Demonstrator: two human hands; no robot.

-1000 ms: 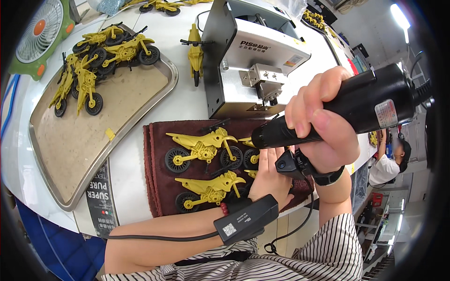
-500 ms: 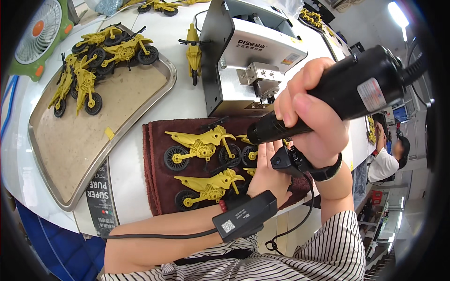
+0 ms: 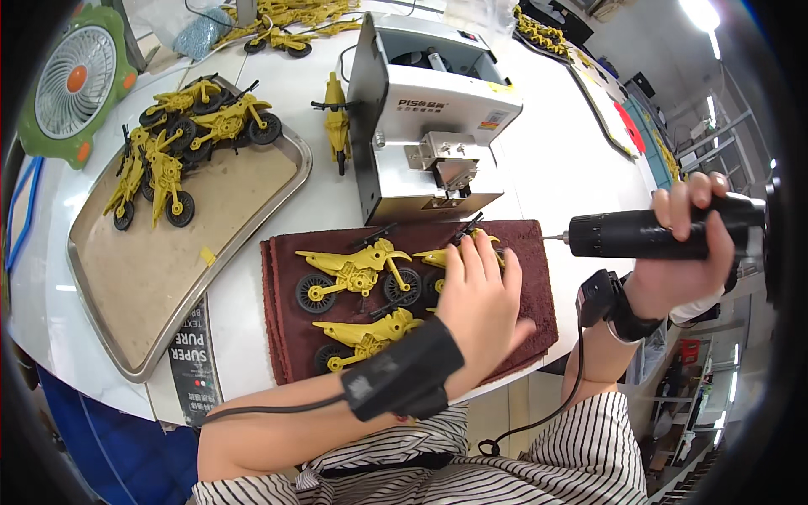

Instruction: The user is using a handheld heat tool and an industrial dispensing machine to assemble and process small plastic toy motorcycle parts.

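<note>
Green fan: a fan (image 3: 76, 80) with white blades and an orange hub stands at 10 o'clock.
Metal tray: at 9 o'clock, a shallow tray (image 3: 126, 286) with a rounded rim lies on the white surface (image 3: 240, 324); a heap of yellow toy motorbikes (image 3: 164, 168) with black wheels fills its far end.
Black strip: a printed strip (image 3: 195, 370) sits at 8 o'clock, just beside the tray.
Maroon cloth: a folded cloth (image 3: 274, 295) spreads from the centre toward 6 o'clock, under the working motorbikes.
Lone motorbike: one yellow motorbike (image 3: 337, 126) is at 11 o'clock, in line with 12 and 6.
Left pair on cloth: the upper motorbike (image 3: 353, 271) lies toward 8 o'clock, the lower motorbike (image 3: 362, 338) toward 7, both fronts facing 3.
Silver machine: a boxy machine (image 3: 442, 114) with a dark side plate stands at 12 o'clock.
Motorbike under the hand: the partly covered motorbike (image 3: 433, 257) lies on the cloth, just off centre toward 3 o'clock.
Left hand: at 4 o'clock, the hand (image 3: 481, 307) lies over it, fingers extended and unclenched.
Black screwdriver: at 3 o'clock, the screwdriver (image 3: 619, 235) points its thin bit to 9, apart from the motorbikes.
Right hand: also at 3 o'clock, this hand (image 3: 686, 252) has its fingers wrapped around the screwdriver.
</note>
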